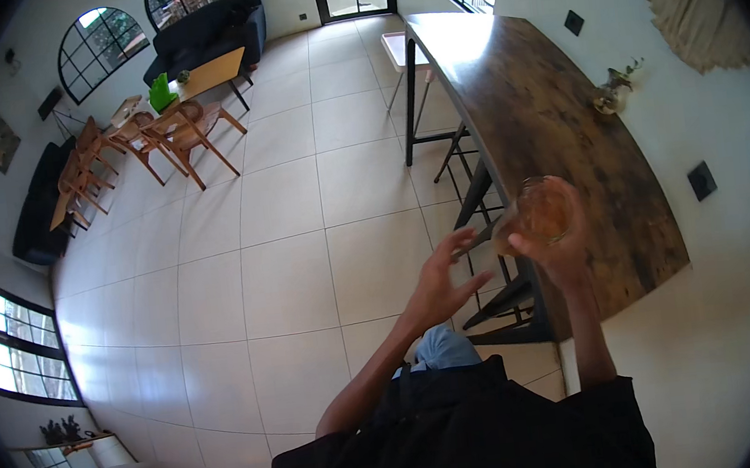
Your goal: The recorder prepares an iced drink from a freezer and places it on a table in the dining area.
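Observation:
My right hand (562,242) grips a clear rounded glass vessel (538,217) over the near-left edge of a dark wooden bar table (555,126). Brown shows through the glass, and I cannot tell whether this is the wood behind or something inside. Just to the left, my left hand (445,281) is raised with its fingers apart and nothing in it. Its fingertips point towards the vessel without plainly touching it. A small glass vase with a sprig (609,96) stands on the bar table against the wall.
Black metal stools (474,203) are tucked under the bar table's left side. A pale tray-topped stand (397,50) is beyond them. Wooden chairs (189,130), a low table (211,76) and a dark sofa (210,35) line the far left. White floor tiles (290,277) lie between.

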Available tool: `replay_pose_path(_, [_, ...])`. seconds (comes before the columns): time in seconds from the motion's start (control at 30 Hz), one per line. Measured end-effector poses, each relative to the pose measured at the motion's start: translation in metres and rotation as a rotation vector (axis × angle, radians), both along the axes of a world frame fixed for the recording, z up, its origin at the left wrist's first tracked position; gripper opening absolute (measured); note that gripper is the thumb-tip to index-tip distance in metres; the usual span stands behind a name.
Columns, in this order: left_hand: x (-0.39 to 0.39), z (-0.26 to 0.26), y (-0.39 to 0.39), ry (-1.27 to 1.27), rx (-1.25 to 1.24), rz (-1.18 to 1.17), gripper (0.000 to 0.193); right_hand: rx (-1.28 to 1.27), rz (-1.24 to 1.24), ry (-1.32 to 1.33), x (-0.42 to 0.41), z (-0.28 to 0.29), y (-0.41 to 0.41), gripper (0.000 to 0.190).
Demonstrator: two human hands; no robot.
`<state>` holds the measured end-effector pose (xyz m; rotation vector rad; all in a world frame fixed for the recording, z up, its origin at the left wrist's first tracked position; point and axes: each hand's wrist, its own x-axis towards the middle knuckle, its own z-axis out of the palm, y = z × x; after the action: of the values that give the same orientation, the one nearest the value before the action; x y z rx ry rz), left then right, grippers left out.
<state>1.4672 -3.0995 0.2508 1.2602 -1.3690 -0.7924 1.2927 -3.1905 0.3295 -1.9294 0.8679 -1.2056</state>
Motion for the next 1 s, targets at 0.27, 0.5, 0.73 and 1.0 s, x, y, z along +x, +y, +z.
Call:
replay_pose_path(0.27, [0.028, 0.003, -0.180, 0.059, -0.265, -0.199, 0.076, -0.036, -0.019, -0.037, 0.044, -0.010, -0.128, 0.080])
replay_pose_path(0.5, [0.078, 0.017, -0.310, 0.038, -0.222, -0.193, 0.059, 0.156, 0.081, -0.087, 0.087, -0.001, -0.254, 0.083])
replay_pose_path(0.73, [0.130, 0.025, -0.433, -0.020, -0.143, -0.329, 0.061, 0.074, -0.044, -0.028, 0.130, -0.011, -0.364, 0.081])
replay_pose_path(1.0, [0.156, -0.004, -0.572, 0.113, -0.171, -0.551, 0.052, 0.041, -0.328, -0.037, 0.155, -0.038, -0.465, 0.083])
